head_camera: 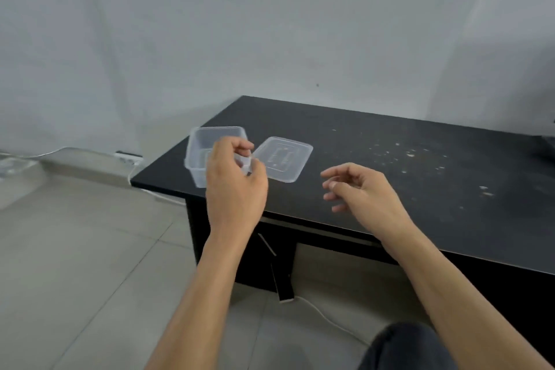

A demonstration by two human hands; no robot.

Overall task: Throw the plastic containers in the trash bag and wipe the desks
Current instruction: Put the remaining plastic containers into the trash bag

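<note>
A clear plastic container (200, 151) is at the left end of the black desk (390, 165), tilted and lifted a little. My left hand (235, 186) pinches its near right rim between thumb and fingers. Its clear lid (283, 158) lies flat on the desk just to the right. My right hand (360, 189) hovers over the desk's front edge, right of the lid, fingers loosely curled and holding nothing. Pale crumbs (408, 155) are scattered over the desk's middle and right part. No trash bag or cloth is in view.
A white power strip (129, 158) with a white cable lies on the floor by the wall, left of the desk. A grey floor ledge (78, 164) runs along the wall. A dark object (548, 144) sits at the desk's far right edge. Tiled floor lies at left.
</note>
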